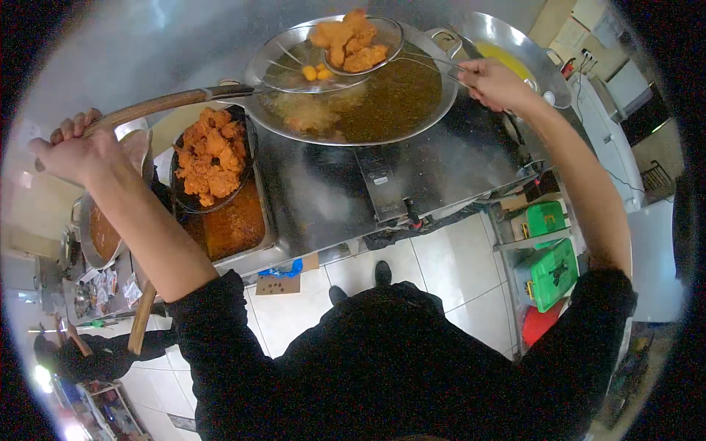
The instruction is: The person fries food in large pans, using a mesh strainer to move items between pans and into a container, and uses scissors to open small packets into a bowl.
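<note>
My left hand (73, 151) is closed around the long wooden handle of a large wire skimmer (283, 62). That skimmer hangs over a wide metal wok (334, 141) of bubbling oil, with small yellow-orange pieces (316, 73) in it. In my right hand (500, 84), fingers wrapped round its thin metal handle, is a smaller strainer (401, 38). Golden fried chicken pieces (353, 40) fill the strainer, which overlaps the skimmer above the wok. What else is in the oil is hard to make out.
A dark basket (254, 147) heaped with fried chicken (209, 158) rests over an oily tray (232, 220) on the left. A second pan (548, 62) with yellow liquid stands right. Green crates (551, 272) sit low right. Another person (110, 353) works at lower left.
</note>
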Tool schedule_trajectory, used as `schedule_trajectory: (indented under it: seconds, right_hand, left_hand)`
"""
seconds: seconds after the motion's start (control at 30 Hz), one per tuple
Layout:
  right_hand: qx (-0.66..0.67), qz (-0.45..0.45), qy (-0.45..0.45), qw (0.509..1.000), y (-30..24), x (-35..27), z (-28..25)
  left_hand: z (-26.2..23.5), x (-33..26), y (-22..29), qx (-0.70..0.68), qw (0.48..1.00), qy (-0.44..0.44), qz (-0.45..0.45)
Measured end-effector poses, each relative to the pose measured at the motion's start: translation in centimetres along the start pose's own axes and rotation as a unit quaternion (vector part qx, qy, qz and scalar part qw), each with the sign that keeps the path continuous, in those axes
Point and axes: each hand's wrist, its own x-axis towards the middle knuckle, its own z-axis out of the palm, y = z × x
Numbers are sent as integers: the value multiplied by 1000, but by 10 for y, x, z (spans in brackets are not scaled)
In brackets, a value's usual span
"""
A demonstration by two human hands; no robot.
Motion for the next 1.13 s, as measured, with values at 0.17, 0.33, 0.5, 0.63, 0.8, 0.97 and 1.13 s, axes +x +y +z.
schedule_trajectory:
  seconds: [0.17, 0.33, 0.5, 0.63, 0.8, 0.97, 1.13]
  right_hand:
    - [-276, -55, -14, 959, -49, 35, -44]
    - [-488, -77, -52, 868, -143, 27, -53]
    - [-605, -138, -6, 784, -156, 37, -31]
    - [-617, -157, 49, 770, -154, 23, -35]
    - [-518, -121, 66, 844, -129, 6, -63]
    - [-378, 111, 46, 918, -125, -33, -59]
    - [-482, 25, 192, 854, -47, -14, -28]
  left_hand:
    - [-13, -9, 4, -5, 1000, 0, -23]
    - [-12, -28, 9, 13, 1000, 19, -16]
    - [-20, -31, 5, 2, 998, 64, -23]
    - [-46, -2, 2, -1, 992, 121, -23]
    - [-42, -16, -8, 7, 991, 133, -5]
    - [-51, -20, 6, 2, 991, 134, -3]
    - [-65, 10, 11, -11, 996, 85, 19]
